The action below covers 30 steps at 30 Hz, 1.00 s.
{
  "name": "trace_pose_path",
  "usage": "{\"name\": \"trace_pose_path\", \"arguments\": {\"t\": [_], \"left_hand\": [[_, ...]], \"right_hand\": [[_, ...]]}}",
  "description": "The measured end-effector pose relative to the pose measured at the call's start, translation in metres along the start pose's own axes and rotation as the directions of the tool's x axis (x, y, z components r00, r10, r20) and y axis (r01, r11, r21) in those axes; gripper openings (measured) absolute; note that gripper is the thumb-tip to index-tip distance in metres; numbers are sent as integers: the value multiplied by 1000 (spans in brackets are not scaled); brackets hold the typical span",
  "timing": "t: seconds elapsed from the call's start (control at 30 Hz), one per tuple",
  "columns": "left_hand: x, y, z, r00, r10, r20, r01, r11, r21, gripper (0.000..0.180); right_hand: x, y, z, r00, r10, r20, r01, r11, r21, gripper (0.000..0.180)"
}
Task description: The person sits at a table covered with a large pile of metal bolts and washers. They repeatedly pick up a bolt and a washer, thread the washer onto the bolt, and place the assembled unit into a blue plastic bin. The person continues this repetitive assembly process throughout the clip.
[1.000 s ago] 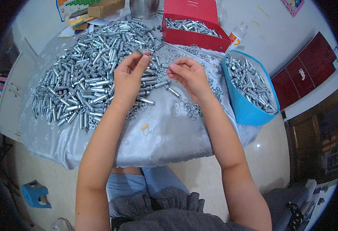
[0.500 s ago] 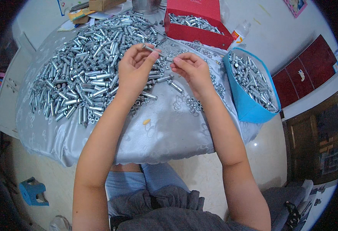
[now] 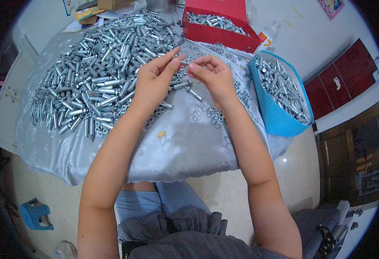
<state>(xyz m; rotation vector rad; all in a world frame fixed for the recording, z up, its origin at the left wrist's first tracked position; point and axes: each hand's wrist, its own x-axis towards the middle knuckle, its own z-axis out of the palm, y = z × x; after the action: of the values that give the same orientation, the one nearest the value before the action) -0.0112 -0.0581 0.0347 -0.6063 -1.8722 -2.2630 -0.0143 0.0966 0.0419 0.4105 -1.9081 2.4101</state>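
Above the table, my left hand (image 3: 156,81) is closed in a pinch around a silver anchor bolt (image 3: 183,63), most of it hidden by the fingers. Thumb and fingers of my right hand (image 3: 217,78) pinch at its other end; whether they hold a separate small part there is too small to tell. A large heap of silver anchor bolts (image 3: 99,82) spreads to the left of and beyond my left hand. Below the hands lies a loose anchor bolt (image 3: 194,94). Small nuts (image 3: 215,115) are scattered beneath and beside my right wrist.
A blue fabric bin (image 3: 286,129) full of bolts stands at the table's right edge. Behind it are a clear bottle (image 3: 268,33) and a red box (image 3: 224,38) holding more bolts. A metal bucket (image 3: 161,5) sits at the back. A blue stool (image 3: 36,215) is on the floor, lower left.
The bolt between my hands has turned and now shows much less of its length. My left fingers have stretched forward along it, and both hands remain close together in nearly the same place.
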Motion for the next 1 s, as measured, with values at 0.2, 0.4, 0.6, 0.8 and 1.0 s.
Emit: {"name": "trace_pose_path", "arguments": {"t": [0.2, 0.4, 0.6, 0.8, 1.0], "left_hand": [[-4, -9, 2, 990, -90, 110, 87, 996, 30, 33], [-1, 6, -4, 983, -171, 73, 168, 985, 34, 27], [0, 3, -5, 986, -164, -32, 162, 985, -51, 27], [-2, 9, -4, 896, -407, 178, 422, 904, -58, 32], [-3, 16, -5, 792, -490, 364, 590, 767, -252, 33]], "right_hand": [[-3, -4, 2, 994, -106, 32, 110, 984, -138, 19], [-6, -16, 8, 998, 24, 65, -35, 985, 167, 24], [-4, -6, 8, 999, -38, -2, 38, 999, -18, 21], [-11, -7, 14, 989, -101, 104, 119, 974, -192, 15], [-8, -15, 2, 980, -126, 153, 165, 946, -278, 16]]}}
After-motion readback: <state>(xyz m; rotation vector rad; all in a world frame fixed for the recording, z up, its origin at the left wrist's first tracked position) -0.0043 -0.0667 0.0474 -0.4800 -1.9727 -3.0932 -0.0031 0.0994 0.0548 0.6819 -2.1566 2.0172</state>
